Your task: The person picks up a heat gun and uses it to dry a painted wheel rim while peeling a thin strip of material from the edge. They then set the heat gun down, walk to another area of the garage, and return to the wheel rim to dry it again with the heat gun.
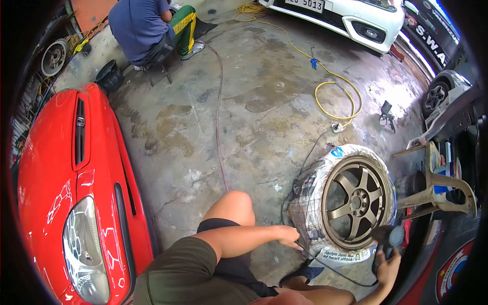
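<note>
A bronze multi-spoke wheel (pixel 336 214) lies face up, its tyre wrapped in newspaper and plastic (pixel 311 216). My right hand (pixel 388 267) grips a dark, corded hair dryer (pixel 385 235) by its handle. The dryer's front end points at the lower right rim. At the wheel's left side, my left hand (pixel 288 237) is closed around the black power cord (pixel 330 266). The cord runs from there under the wheel to the dryer's handle.
A red car bumper (pixel 94 147) stands left. A yellow extension cord (pixel 359 96) and a spray gun (pixel 387 114) lie on the floor. A plastic chair (pixel 439 183) is right of the wheel. Another person (pixel 140 30) sits behind; a white car (pixel 335 18) is at the back.
</note>
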The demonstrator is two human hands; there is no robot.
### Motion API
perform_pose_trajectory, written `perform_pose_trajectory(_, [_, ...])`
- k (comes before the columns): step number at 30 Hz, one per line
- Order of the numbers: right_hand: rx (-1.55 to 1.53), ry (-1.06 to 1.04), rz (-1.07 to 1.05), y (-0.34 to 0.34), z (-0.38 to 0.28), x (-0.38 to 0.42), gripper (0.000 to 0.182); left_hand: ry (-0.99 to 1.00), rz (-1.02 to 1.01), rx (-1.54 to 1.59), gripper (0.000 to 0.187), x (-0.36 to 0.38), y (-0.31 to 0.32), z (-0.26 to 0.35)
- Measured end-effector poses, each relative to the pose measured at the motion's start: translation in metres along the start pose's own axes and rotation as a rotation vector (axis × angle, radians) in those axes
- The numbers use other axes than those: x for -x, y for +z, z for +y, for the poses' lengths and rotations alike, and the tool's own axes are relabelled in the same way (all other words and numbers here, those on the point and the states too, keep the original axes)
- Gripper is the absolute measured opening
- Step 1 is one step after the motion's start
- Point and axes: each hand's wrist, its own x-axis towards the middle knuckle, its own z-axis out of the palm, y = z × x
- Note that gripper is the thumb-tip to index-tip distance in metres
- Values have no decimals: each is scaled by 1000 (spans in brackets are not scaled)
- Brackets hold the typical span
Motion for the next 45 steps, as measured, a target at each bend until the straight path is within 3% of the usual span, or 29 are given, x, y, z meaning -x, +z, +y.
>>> perform_pose_trajectory(2, [-161, 88, -265, 1, -9, 13, 70, 26, 14, -15, 88, -7, 7, 0])
perform_pose_trajectory(4, [-228, 202, -517, -2, -65, 30, 63, 42, 5, -37, 86, -9, 15, -3])
perform_pose_trajectory(5, [-345, 48, -502, 7, -64, 36, 57, 46, -4, -52, 84, -9, 18, -4])
perform_pose_trajectory(8, [-460, -112, -519, 19, -94, 22, 60, 30, -42, -73, 79, -9, 18, -5])
perform_pose_trajectory(9, [-379, -125, -357, 26, -82, 19, 62, 18, -57, -79, 77, -8, 17, -5])
perform_pose_trajectory(11, [-508, -175, -95, 42, -60, 2, 59, 4, -37, -62, 73, -6, 16, -11])
perform_pose_trajectory(14, [-653, -32, 68, 29, -71, -12, 56, -13, 6, -18, 67, 1, 11, -15])
perform_pose_trajectory(16, [-557, 46, 89, 17, -51, -22, 40, -17, 26, 5, 65, 4, 6, -16])
perform_pose_trajectory(17, [-521, 129, 104, 16, -33, -21, 56, -15, 28, 10, 64, 5, 5, -16])
perform_pose_trajectory(19, [-285, 69, 4, 9, -1, -15, 63, 8, 27, 20, 63, 3, 8, -16])
perform_pose_trajectory(22, [-358, 212, -321, -4, -30, 15, 56, 51, 20, 9, 64, -7, 14, -16])
perform_pose_trajectory(25, [-476, 28, -405, 12, -42, 16, 57, 39, 15, -21, 66, -8, 14, -11])
perform_pose_trajectory(28, [-556, -65, -347, 15, -75, 6, 56, 11, 20, -42, 69, -9, 14, -12])
perform_pose_trajectory(31, [-590, 103, 33, 21, -97, 2, 56, 2, -4, -51, 71, -6, 10, -12])
perform_pose_trajectory(32, [-559, 178, 124, 23, -96, -1, 47, 2, -20, -68, 71, -7, 12, -16])
perform_pose_trajectory(36, [-719, 277, -8, 15, -68, -9, 25, -42, -43, -96, 71, -5, 15, -27])
perform_pose_trajectory(37, [-619, 302, -63, 13, -69, -2, 23, -61, -41, -91, 70, -4, 13, -26])
perform_pose_trajectory(40, [-485, 193, -406, 9, -83, 15, 35, -51, -76, -117, 66, -9, 17, -26])
perform_pose_trajectory(42, [-336, 73, -519, 3, -111, 24, 41, -68, -98, -121, 61, -9, 15, -18])
perform_pose_trajectory(44, [-471, -36, -463, 12, -126, 25, 38, -74, -116, -130, 57, -9, 14, -13])
perform_pose_trajectory(45, [-585, -113, -317, 21, -131, 24, 37, -70, -118, -135, 56, -10, 14, -13])
